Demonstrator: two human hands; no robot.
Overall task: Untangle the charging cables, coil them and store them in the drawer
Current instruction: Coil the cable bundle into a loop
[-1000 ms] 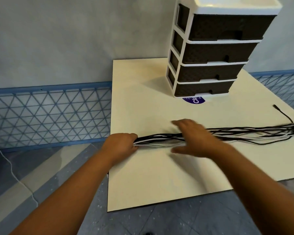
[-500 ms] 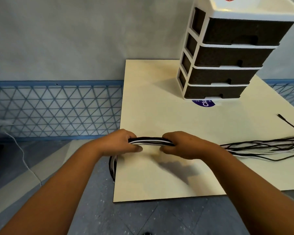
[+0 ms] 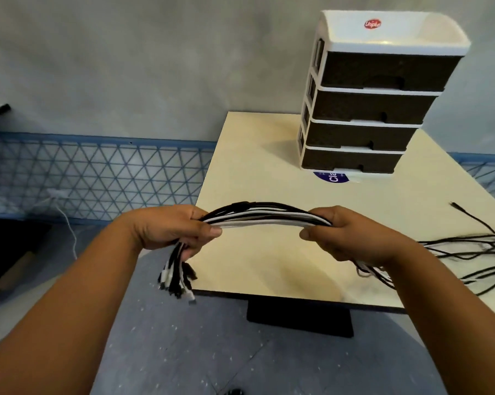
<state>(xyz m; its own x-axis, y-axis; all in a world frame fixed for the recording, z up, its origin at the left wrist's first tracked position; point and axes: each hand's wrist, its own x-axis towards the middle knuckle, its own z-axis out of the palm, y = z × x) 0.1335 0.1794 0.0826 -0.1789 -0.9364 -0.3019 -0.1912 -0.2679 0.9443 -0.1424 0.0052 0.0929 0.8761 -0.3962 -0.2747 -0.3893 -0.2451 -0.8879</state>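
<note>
A bundle of several black and white charging cables (image 3: 263, 215) is stretched between both hands, lifted above the front left part of the cream table (image 3: 263, 155). My left hand (image 3: 166, 226) grips one end, with the plug ends (image 3: 177, 277) hanging below it past the table's edge. My right hand (image 3: 343, 232) grips the bundle further along. The rest of the cables (image 3: 474, 252) trails loosely over the table to the right. The drawer unit (image 3: 369, 101), white with dark drawers, stands at the back of the table with all drawers closed.
A single black cable end (image 3: 457, 208) lies on the table at the right. A blue lattice fence (image 3: 98, 178) runs along the grey wall behind. A thin white cord (image 3: 66, 220) hangs at the left. The table's dark base (image 3: 297, 317) stands on the grey floor.
Both hands closed on the cable bundle and lifted it off the table. The plug ends now hang below my left hand, and the view has shifted left.
</note>
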